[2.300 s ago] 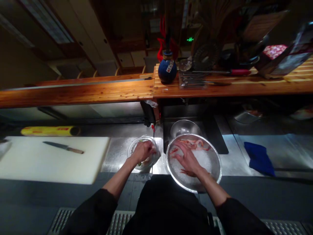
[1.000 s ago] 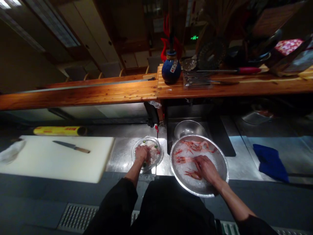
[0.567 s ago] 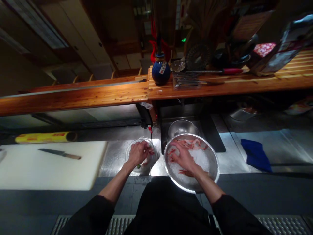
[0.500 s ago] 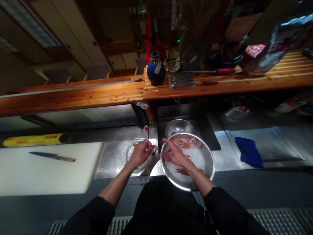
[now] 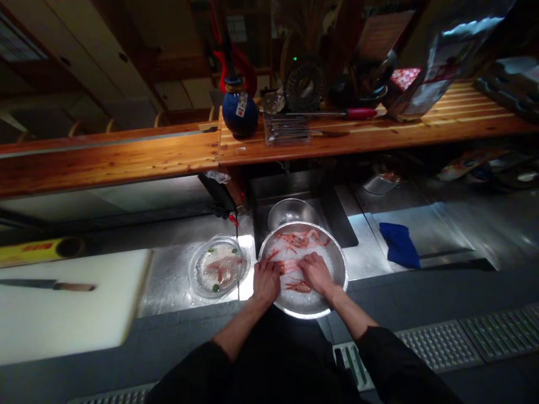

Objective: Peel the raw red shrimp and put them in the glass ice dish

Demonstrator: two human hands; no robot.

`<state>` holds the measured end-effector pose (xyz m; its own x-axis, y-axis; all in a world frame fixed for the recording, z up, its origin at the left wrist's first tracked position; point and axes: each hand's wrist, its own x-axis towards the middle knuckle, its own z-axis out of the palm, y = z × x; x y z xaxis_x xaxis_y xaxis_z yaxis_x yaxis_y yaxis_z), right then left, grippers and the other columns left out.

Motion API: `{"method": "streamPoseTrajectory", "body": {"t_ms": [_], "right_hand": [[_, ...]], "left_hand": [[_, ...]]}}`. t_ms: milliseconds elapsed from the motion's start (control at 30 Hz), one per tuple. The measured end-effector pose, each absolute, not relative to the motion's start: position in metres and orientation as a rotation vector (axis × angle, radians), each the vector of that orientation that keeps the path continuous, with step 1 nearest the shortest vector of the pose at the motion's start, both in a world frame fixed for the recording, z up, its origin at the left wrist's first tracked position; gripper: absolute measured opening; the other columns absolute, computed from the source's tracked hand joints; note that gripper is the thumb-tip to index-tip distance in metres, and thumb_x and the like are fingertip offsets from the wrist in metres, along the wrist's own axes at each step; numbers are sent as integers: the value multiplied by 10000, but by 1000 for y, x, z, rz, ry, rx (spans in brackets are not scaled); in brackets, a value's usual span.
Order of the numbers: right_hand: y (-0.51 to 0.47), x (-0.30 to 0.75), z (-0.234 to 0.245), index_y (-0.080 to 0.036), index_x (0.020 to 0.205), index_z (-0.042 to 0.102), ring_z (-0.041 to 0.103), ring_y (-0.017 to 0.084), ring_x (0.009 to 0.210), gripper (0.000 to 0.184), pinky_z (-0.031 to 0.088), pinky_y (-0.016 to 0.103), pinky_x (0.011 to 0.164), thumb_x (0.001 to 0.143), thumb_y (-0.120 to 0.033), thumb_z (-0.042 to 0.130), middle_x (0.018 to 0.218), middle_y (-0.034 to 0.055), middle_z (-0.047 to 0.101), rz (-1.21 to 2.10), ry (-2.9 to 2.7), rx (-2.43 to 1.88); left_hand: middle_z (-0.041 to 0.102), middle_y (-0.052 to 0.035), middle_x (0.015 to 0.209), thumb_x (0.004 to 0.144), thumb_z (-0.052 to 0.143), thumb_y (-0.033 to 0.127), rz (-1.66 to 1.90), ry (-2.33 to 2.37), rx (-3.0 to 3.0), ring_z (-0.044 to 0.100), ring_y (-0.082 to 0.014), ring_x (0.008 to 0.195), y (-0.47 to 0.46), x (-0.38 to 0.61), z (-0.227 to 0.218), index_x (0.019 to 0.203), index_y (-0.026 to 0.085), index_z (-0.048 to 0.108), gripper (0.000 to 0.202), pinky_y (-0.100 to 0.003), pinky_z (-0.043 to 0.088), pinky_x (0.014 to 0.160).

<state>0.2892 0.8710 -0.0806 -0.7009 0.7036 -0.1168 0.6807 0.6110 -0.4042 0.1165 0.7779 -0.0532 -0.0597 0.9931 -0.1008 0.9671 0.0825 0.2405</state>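
Steel basin (image 5: pixel 344 269) heaped with crushed ice (image 5: pixel 278 247), centre of the field: what rests on it?

Left grip (image 5: pixel 266 282) and right grip (image 5: pixel 315 273), side by side and just apart, both palm down over the near half of the ice.

State of each grip?

Fingers lie loosely together and curve downward on both; neither shows a clear pinch. Whether anything is held beneath them cannot be told.

Position of the red shrimp (image 5: pixel 301 240)?

A cluster lies on the ice just beyond both grips; a single shrimp (image 5: pixel 298 287) lies between them.

Surroundings?

Left of the left grip, near: a clear glass dish (image 5: pixel 191 269) on the steel table (image 5: pixel 168 292), holding a pale-red prawn (image 5: pixel 219 268) and green bits (image 5: pixel 215 288). Beyond the grips: a smaller steel bowl (image 5: pixel 292 213). Right of the right grip, well apart: a blue cloth (image 5: pixel 399 244). Far left of both: a white cutting board (image 5: pixel 71 320) bearing a kitchen knife (image 5: pixel 46 285).
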Motion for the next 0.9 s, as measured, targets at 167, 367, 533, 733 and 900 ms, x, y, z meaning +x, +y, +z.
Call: {"method": "streamPoseTrajectory", "body": {"t_ms": [167, 367, 533, 733, 900], "right_hand": [[867, 302, -77, -176, 1014, 671, 501, 269, 944, 219, 378, 363, 853, 903, -168, 482, 984, 110, 631, 488, -2714, -1238], [868, 315, -78, -131, 927, 655, 550, 256, 885, 226, 408, 360, 867, 930, -184, 436, 894, 112, 640, 569, -2615, -1131], [866, 298, -74, -143, 850, 631, 568, 251, 867, 232, 430, 367, 856, 925, -172, 413, 886, 108, 651, 679, -2615, -1088], [872, 297, -69, -121, 933, 642, 579, 281, 945, 243, 442, 418, 891, 918, -194, 411, 950, 142, 655, 749, -2525, -1094], [868, 265, -37, -136, 1034, 628, 577, 270, 1051, 226, 440, 426, 958, 874, -195, 480, 1090, 137, 648, 962, -2281, -1022]], "left_hand": [[621, -100, 1090, 875, 510, 222, 208, 2170, 1993, 476, -295, 1096, 763, 87, -40, 1096, 220, 625, 249, -439, 366, 943], [643, -120, 1109, 880, 491, 283, -245, 2540, 1490, 495, -318, 1086, 734, -36, -43, 1051, 183, 651, 255, -434, 393, 898], [672, -157, 1082, 833, 564, 286, -363, 2481, 1440, 515, -345, 1094, 745, -75, -68, 957, 138, 662, 217, -443, 373, 914], [658, -200, 1084, 842, 545, 303, -354, 2526, 1415, 521, -377, 1095, 743, -73, -49, 948, 116, 659, 244, -464, 384, 879], [696, -73, 893, 878, 511, 319, -107, 2419, 1622, 588, -287, 963, 755, -50, 16, 884, 195, 638, 177, -397, 397, 840]]}}
